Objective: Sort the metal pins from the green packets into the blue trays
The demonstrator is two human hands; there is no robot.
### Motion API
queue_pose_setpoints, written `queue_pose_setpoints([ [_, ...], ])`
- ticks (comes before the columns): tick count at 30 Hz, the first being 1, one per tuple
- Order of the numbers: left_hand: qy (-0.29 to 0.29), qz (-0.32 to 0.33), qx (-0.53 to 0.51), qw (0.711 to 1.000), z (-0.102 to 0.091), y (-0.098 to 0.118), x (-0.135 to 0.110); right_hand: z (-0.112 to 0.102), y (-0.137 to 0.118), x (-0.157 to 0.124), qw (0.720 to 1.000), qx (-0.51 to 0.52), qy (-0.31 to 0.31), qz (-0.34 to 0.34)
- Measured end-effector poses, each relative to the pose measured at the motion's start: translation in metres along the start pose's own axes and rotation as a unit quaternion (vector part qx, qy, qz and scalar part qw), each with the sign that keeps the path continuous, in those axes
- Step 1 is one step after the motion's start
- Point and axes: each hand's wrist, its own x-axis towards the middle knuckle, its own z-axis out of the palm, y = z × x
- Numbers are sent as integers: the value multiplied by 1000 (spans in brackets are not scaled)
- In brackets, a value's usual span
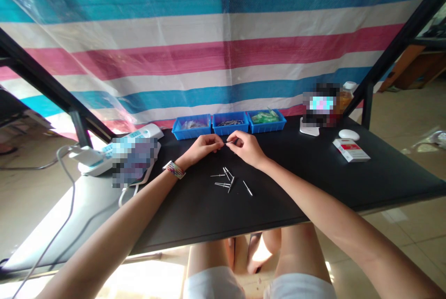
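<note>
My left hand [207,147] and my right hand [246,148] meet above the black table, just in front of the blue bins. Both are closed in a pinch, fingertips almost touching. A thin metal pop rivet [228,143] spans the small gap between them, its ends hidden by the fingers. Several more pop rivets [223,185] lie in a loose group on the table below my hands. A single pop rivet [247,188] rests a little to the right of that group. A woven band circles my left wrist.
Behind my hands stand three blue bins: one with clear bags [193,125], one with metal pieces [230,123], one with green packets [266,117]. A power strip [134,137] and a blurred device lie left. A small box [351,150] and a bottle [346,96] are right.
</note>
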Motion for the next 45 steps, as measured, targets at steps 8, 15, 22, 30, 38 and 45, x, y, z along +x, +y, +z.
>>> queue_pose_setpoints([
  [8, 49, 2, -39, 998, 2, 3, 0, -1, 9, 3, 989, 71, -19, 126],
  [15, 43, 1, -46, 998, 1, 3, -1, -2, 3, 3, 987, 103, -22, 120],
  [22, 17, 3, -22, 1000, -2, 0, -2, -3, -8, 2, 988, 124, 5, 95],
  [30, 13, -15, 6, 1000, -1, 3, -2, -3, -4, 1, 992, 91, 19, 82],
  [38, 41, 4, -13, 999, 1, 2, -1, -3, 1, 2, 992, 69, 3, 107],
  [45, 49, 8, -26, 998, 2, 0, 0, 0, 3, 3, 978, 159, 15, 137],
])
